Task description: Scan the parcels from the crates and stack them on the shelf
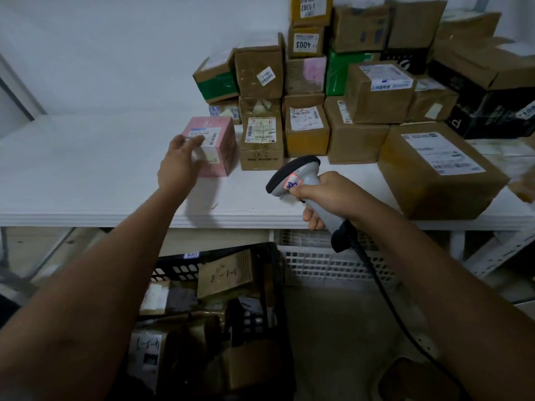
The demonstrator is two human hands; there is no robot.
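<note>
Pink parcel (pixel 212 146) stands on the white shelf (pixel 86 169), at nine o'clock of the stacked cardboard parcels (pixel 307 111). Your left hand (pixel 179 160) reaches its near face with fingers extended; contact seems likely, though the fingertips blur against the label. Your right hand (pixel 333 195), at four o'clock of the parcel, is clenched around the grey scanner (pixel 292 176), cable trailing toward five o'clock. Black crate (pixel 220 285) of parcels sits at six o'clock, below the shelf.
</note>
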